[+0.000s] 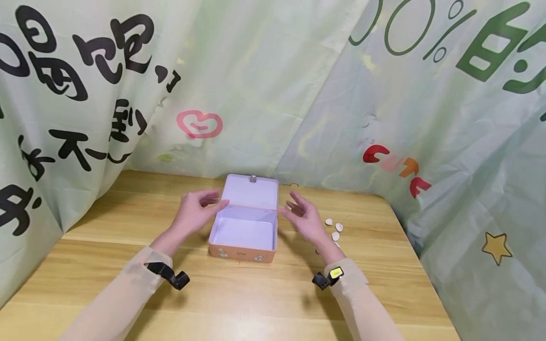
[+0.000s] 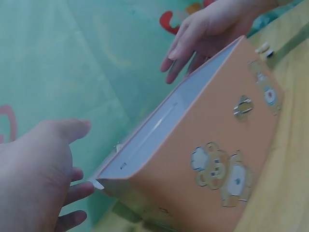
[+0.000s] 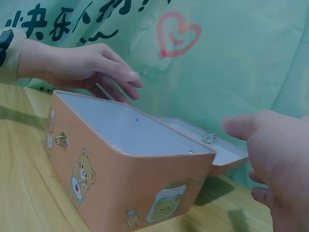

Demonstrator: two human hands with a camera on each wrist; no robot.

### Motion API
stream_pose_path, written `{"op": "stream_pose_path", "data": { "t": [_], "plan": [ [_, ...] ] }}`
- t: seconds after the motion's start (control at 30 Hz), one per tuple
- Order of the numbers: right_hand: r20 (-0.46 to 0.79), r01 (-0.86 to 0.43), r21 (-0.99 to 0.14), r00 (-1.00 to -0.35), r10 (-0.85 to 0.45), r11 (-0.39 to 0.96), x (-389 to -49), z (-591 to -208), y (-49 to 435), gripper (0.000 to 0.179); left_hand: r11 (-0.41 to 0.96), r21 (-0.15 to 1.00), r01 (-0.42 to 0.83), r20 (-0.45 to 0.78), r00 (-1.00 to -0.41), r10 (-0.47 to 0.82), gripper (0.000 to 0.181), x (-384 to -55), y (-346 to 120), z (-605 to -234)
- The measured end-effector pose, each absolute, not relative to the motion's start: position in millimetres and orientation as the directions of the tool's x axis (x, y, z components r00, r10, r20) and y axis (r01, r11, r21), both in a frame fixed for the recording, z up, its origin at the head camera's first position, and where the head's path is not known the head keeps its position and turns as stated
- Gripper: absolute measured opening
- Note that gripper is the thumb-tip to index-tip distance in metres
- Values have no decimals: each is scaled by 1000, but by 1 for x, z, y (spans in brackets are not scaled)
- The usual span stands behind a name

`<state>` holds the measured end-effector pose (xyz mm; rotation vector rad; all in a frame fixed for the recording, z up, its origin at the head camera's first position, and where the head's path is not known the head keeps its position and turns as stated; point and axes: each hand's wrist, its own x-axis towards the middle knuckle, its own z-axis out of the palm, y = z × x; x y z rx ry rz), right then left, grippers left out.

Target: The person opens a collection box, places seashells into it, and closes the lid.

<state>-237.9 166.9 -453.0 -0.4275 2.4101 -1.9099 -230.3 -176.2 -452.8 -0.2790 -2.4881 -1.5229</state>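
Observation:
An orange tin box (image 1: 241, 255) with bear pictures and a pale lilac inside stands on the table, its lid (image 1: 250, 193) swung back. The inside looks bare in the head view. My left hand (image 1: 195, 211) hovers by the box's left rear corner, its fingers loosely bent and nothing held. On the opposite side my right hand (image 1: 308, 221) is near the right rear corner, fingers spread and relaxed. The right wrist view shows a gap between the right thumb (image 3: 239, 126) and the lid. A metal clasp (image 2: 243, 107) sits on the box's front.
Several small whitish round pieces (image 1: 335, 236) lie on the wooden table (image 1: 239, 303) right of the box, partly hidden by the right forearm. A printed curtain (image 1: 256, 94) hangs behind and along both sides of the table.

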Motion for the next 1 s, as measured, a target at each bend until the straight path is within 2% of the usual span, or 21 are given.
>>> {"op": "stream_pose_path", "data": {
  "t": [0.13, 0.37, 0.6, 0.8, 1.0],
  "plan": [
    [164, -211, -960, -956, -245, 182, -228, -448, 179, 70, 452, 846, 282, 276, -958, 80, 65, -214, -175, -450],
    [168, -229, -938, -957, -237, 260, -209, -443, 195, 60, 529, 804, 270, 255, -961, 102, 78, -185, -172, -449],
    [217, -278, -921, -948, -232, 274, -196, -443, 210, 56, 665, 688, 291, 299, -949, 106, 99, -164, -169, -452],
    [230, -297, -896, -947, -225, 330, -190, -443, 223, 55, 687, 633, 358, 358, -922, 151, 99, -156, -165, -459],
    [209, -282, -896, -949, -235, 343, -187, -444, 237, 54, 698, 645, 310, 308, -942, 134, 96, -151, -166, -464]
  ]
}}
